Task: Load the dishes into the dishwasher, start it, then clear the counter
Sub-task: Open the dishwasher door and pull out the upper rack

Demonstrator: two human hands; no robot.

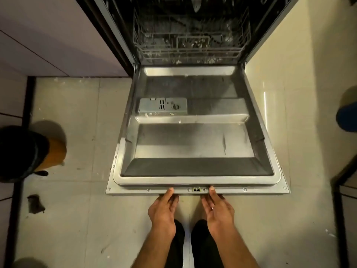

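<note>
The dishwasher door (195, 140) is lying flat open in front of me, its lower rack (190, 46) sitting inside the tub beyond. I'm gripping the door's near edge: my left hand (164, 209) and right hand (218, 208) each curling fingers under the lip, thumbs on top, either side of the latch (196, 189). I'm standing on the tiled floor (77, 219).

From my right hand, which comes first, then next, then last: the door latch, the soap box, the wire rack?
From the right hand:
1. Door latch, on the door's front edge, by the thumb.
2. Soap box, mid-door, left side.
3. Wire rack, inside the dishwasher.
</note>
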